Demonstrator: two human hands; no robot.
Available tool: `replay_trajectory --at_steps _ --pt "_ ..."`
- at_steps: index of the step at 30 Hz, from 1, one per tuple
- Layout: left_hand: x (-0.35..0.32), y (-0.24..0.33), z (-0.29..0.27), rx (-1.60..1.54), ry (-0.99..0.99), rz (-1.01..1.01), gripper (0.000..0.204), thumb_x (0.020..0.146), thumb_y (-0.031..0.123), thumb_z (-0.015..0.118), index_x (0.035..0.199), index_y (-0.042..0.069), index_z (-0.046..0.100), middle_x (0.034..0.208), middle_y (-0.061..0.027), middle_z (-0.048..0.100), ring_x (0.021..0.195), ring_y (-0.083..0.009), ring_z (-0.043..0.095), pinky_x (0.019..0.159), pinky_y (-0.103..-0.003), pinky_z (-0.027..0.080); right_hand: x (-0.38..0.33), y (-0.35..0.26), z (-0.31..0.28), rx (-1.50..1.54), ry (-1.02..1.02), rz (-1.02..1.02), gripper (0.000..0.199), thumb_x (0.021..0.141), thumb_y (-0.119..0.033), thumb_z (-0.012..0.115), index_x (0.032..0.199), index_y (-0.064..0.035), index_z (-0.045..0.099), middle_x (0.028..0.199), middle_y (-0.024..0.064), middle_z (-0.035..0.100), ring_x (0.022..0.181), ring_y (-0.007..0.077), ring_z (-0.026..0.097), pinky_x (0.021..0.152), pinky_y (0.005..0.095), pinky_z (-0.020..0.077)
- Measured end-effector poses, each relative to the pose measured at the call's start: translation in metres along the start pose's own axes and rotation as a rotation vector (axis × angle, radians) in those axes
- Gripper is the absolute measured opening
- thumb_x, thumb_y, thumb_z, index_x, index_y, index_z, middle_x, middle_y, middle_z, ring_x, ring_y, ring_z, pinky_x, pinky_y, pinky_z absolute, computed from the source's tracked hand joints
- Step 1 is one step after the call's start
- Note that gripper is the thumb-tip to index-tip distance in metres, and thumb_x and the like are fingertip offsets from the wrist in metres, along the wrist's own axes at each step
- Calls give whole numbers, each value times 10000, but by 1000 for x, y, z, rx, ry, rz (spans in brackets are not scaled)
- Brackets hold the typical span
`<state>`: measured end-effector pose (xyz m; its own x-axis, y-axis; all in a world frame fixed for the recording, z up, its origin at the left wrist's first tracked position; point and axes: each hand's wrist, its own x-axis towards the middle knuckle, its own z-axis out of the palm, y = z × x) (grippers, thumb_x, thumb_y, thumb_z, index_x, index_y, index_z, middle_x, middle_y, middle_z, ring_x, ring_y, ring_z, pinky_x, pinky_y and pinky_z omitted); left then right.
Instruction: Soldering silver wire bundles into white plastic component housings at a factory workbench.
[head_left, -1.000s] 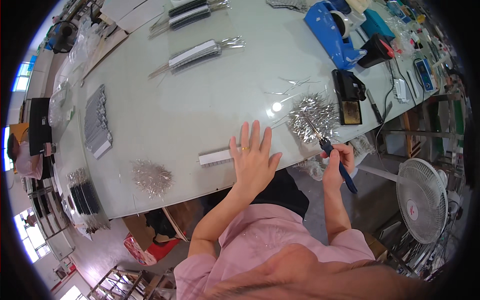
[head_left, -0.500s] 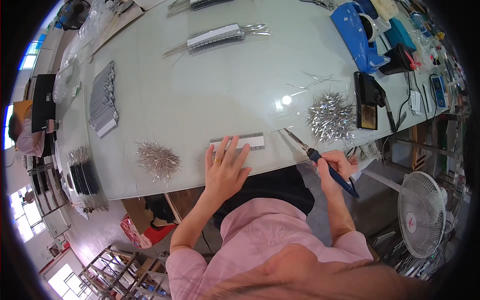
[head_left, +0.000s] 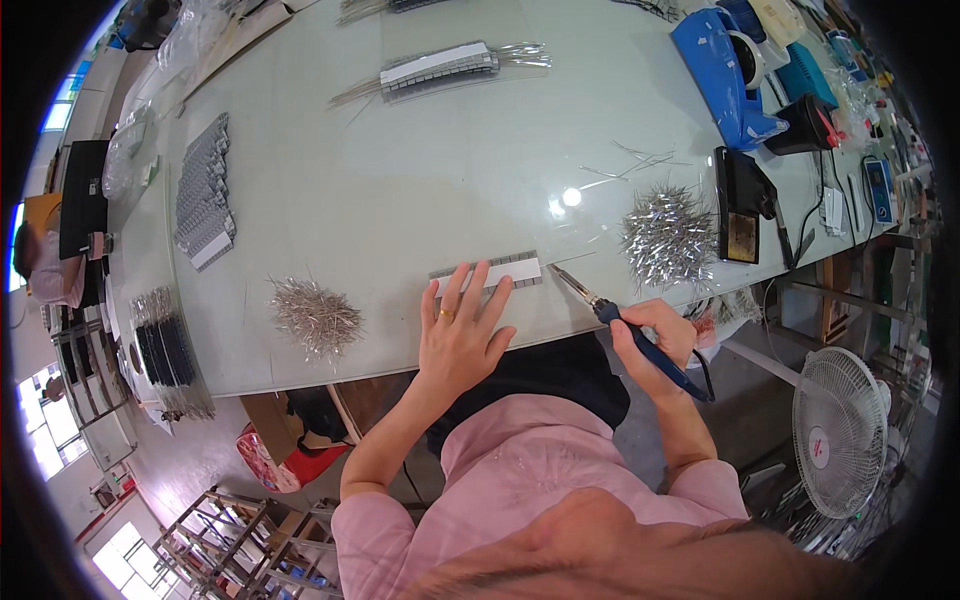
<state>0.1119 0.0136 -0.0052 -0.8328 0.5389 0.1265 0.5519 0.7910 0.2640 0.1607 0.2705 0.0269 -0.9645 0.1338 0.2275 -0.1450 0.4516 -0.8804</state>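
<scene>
My left hand [head_left: 462, 332] lies flat with fingers spread on the near edge of the pale table [head_left: 400, 190], its fingertips pressing a narrow grey and white strip [head_left: 490, 271]. My right hand [head_left: 655, 340] grips a blue-handled soldering iron [head_left: 625, 325], whose metal tip points up-left toward the right end of the strip. A heap of short shiny wire pieces [head_left: 668, 236] lies just beyond the iron. A second, duller heap of wire pieces [head_left: 317, 314] sits to the left of my left hand.
A black iron stand with sponge [head_left: 741, 206] and a blue tape dispenser [head_left: 727, 75] stand at the right. Stacks of grey strips [head_left: 204, 192] lie at the left, another bundle [head_left: 440, 67] at the back. A white fan [head_left: 840, 430] stands on the floor.
My left hand has shifted left along the table edge and settled on the strip. My right hand has brought the soldering iron away from the shiny heap, down to the strip's right end.
</scene>
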Motion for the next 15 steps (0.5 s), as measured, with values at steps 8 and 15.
replay_trajectory --at_steps 8,15 --pt "1 0 0 -6 -1 0 558 846 349 674 1364 181 556 1468 -110 438 1353 -285 387 1099 -530 264 12 -3 5 -98 -28 -157 182 714 -14 790 837 -17 657 739 101 663 595 211 640 522 280 480" --pt "1 -1 2 -24 14 7 549 842 344 676 1353 176 566 1462 -115 448 1340 -288 405 1094 -529 267 16 -12 3 -133 -84 -130 167 724 45 744 856 13 646 766 123 661 629 210 651 570 273 498"
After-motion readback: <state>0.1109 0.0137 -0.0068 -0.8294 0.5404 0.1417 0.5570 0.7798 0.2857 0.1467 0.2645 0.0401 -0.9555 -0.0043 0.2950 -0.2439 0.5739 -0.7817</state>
